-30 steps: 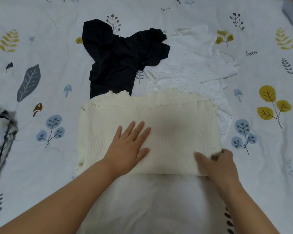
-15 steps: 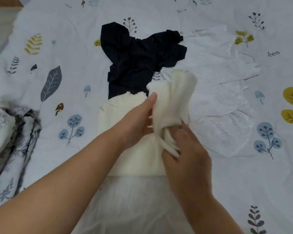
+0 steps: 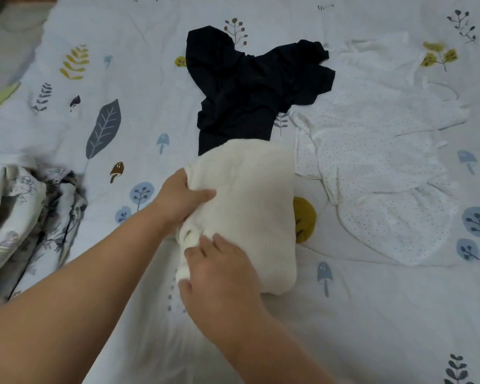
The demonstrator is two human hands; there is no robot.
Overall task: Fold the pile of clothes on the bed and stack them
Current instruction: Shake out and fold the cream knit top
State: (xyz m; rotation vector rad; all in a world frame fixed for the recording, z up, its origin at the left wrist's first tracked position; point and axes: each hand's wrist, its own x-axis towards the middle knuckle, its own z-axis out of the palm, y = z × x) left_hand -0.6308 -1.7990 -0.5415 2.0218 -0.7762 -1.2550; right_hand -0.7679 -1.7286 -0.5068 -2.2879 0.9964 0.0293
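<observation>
Left hand [image 3: 185, 199] grips cream knit [image 3: 247, 214] at its left edge, R hand [image 3: 219, 268] pinching near-left corner. I see bundle mid-bed, long axis running away from me; patterned pile [image 3: 25, 217] lies left, L hand nearer.

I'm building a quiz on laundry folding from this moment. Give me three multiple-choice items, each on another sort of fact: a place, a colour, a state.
1. Where does the black garment lie?
A. beyond the cream knit top
B. under the patterned bedding
C. in the right hand

2. What colour is the knit top being folded?
A. navy
B. cream
C. red

3. What is the left hand doing?
A. resting flat on the bedsheet
B. gripping the top's left edge
C. holding the dotted white garment

Key: 1 A, it lies farther up the bed; 2 B, pale cream ribbing; 3 B, thumb over the fabric, fingers tucked under it.
</observation>
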